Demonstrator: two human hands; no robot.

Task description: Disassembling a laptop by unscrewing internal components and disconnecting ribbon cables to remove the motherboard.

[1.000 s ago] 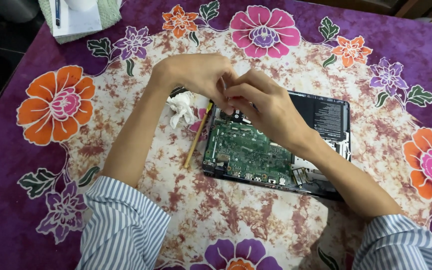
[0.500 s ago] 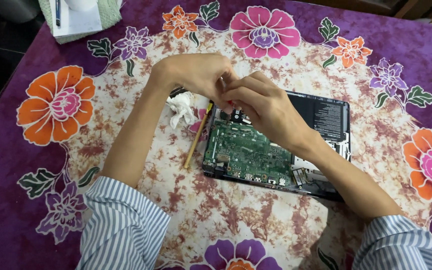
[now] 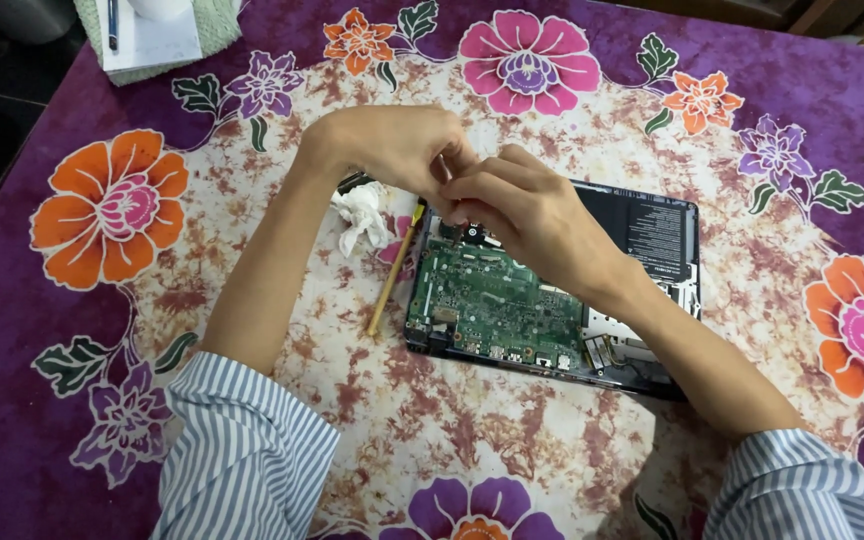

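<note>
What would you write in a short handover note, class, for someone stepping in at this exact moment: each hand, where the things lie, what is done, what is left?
Left hand: curled, fingertips meeting the right hand above the laptop's top left corner; what they pinch is hidden.
Right hand: over the green circuit board, fingers bent towards the left hand.
Opened laptop: lies on the flowered tablecloth, back cover off, board exposed.
Beside it: a crumpled white tissue and a thin wooden stick.
Done: cover removed. Left: the board is in place; the rest cannot be told.
</note>
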